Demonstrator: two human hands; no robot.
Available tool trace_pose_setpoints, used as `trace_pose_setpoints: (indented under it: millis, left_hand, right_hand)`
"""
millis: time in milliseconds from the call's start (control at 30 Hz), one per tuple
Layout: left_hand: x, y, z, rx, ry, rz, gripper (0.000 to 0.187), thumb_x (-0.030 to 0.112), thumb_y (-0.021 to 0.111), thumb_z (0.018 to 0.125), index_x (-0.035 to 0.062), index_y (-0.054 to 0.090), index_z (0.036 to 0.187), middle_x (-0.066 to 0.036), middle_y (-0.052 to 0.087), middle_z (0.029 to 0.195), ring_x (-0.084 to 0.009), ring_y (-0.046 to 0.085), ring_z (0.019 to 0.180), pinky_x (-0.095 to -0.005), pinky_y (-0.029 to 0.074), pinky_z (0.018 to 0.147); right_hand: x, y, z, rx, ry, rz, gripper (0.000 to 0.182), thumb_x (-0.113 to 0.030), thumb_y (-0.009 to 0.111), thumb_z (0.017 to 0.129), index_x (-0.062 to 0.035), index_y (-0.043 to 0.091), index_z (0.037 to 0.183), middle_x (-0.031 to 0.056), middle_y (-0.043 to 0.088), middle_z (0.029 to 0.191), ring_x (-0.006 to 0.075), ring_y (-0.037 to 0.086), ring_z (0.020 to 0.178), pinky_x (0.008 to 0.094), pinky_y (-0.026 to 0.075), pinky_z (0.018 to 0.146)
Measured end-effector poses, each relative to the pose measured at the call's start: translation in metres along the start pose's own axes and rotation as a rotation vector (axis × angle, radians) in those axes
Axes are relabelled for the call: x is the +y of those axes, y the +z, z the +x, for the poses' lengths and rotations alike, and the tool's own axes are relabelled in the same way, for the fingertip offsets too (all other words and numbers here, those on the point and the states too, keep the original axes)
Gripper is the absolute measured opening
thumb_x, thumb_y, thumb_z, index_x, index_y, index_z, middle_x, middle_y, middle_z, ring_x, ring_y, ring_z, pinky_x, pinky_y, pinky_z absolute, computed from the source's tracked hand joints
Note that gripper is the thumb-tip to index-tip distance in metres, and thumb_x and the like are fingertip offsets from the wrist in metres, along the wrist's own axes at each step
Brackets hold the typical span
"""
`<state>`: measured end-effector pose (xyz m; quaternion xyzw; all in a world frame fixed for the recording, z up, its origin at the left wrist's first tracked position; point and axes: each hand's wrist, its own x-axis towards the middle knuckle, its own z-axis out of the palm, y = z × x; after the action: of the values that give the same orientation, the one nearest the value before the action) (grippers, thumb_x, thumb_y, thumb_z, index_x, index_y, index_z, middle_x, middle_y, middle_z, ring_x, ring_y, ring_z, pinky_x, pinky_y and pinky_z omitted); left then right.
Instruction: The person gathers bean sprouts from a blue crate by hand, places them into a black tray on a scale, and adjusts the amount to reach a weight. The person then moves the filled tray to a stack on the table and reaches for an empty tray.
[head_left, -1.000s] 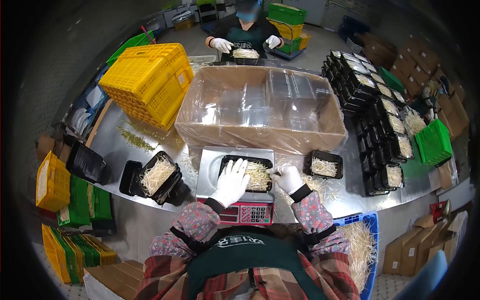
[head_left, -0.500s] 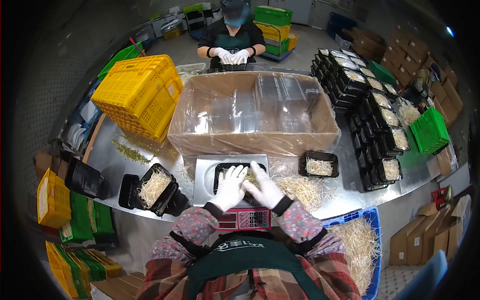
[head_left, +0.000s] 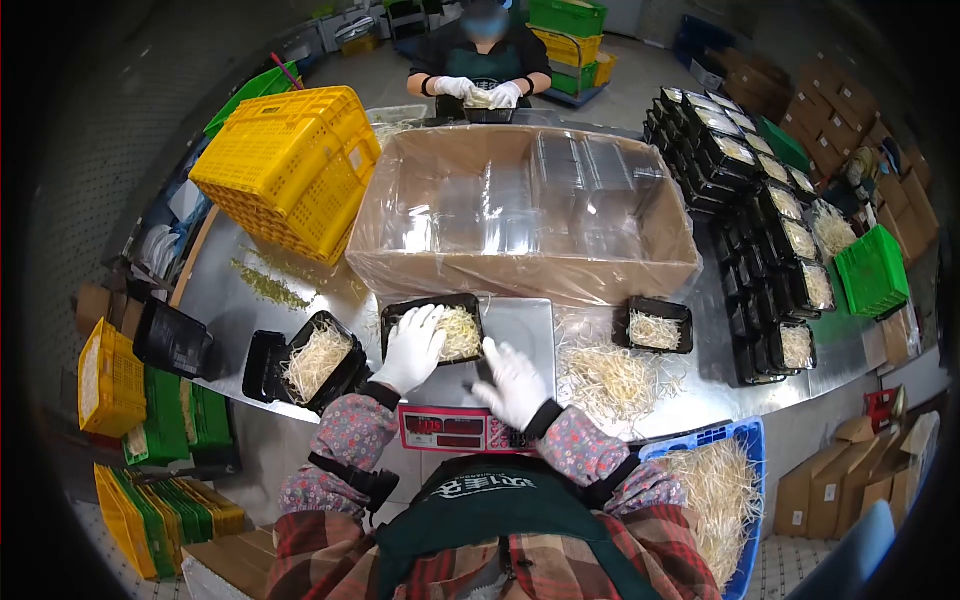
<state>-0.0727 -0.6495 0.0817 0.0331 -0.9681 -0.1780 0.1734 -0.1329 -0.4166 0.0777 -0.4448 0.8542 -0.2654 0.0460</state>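
A black tray [head_left: 462, 333] of bean sprouts overlaps the left part of the steel scale [head_left: 525, 345], whose red panel shows lit digits. My left hand [head_left: 413, 349], in a white glove, lies over the tray's left half with its fingers on the sprouts. Just right of the tray, above the scale plate, my gloved right hand [head_left: 514, 384] has its fingers apart and holds nothing. Loose sprouts [head_left: 610, 385] lie right of the scale. Another filled tray [head_left: 655, 330] sits behind them, and one more [head_left: 318, 360] stands to the left.
A large carton [head_left: 520, 275] of clear lids stands behind the scale, beside yellow crates [head_left: 285, 170]. Stacked filled trays [head_left: 785, 240] line the right. A blue crate [head_left: 752, 500] of sprouts is at the lower right. A co-worker [head_left: 480, 60] handles a tray across the table.
The tray has shifted left on the scale with my left hand. My right hand has come off it and moved lower. The scale's digits are now uncovered, and the whole view has shifted slightly.
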Motion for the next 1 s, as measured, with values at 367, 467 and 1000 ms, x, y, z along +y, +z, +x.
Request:
trace_pose_setpoints:
  millis: [367, 467, 1000]
  left_hand:
    - [0.02, -0.027, -0.058, -0.153, -0.02, 0.079, 0.052, 0.024, 0.057, 0.09, 0.0072, 0.048, 0.138, -0.015, 0.048, 0.139, -0.0377, 0.042, 0.128, -0.051, 0.034, 0.101]
    - [0.025, -0.031, -0.055, -0.238, -0.04, 0.082, 0.054, 0.024, 0.055, 0.092, 0.0061, 0.045, 0.141, -0.017, 0.044, 0.142, -0.0389, 0.038, 0.132, -0.0502, 0.032, 0.106]
    - [0.059, 0.003, -0.016, -0.21, -0.057, 0.067, 0.054, 0.033, 0.049, 0.096, 0.007, 0.041, 0.143, -0.017, 0.044, 0.144, -0.039, 0.039, 0.131, -0.0567, 0.03, 0.105]
  right_hand:
    - [0.098, -0.011, 0.049, 0.18, 0.122, -0.33, 0.063, -0.034, 0.061, 0.088, -0.0103, 0.042, 0.143, 0.0172, 0.038, 0.15, 0.0388, 0.03, 0.141, 0.0579, 0.022, 0.114]
    - [0.048, 0.009, 0.087, -0.126, -0.389, -0.217, 0.061, -0.031, 0.055, 0.093, -0.0181, 0.034, 0.149, 0.0117, 0.035, 0.154, 0.0341, 0.03, 0.143, 0.054, 0.021, 0.116]
    - [0.17, -0.046, 0.29, 0.136, 0.081, -0.252, 0.101, -0.035, 0.077, 0.077, -0.0081, 0.016, 0.154, 0.0177, 0.032, 0.154, 0.0344, 0.037, 0.138, 0.0447, 0.042, 0.105]
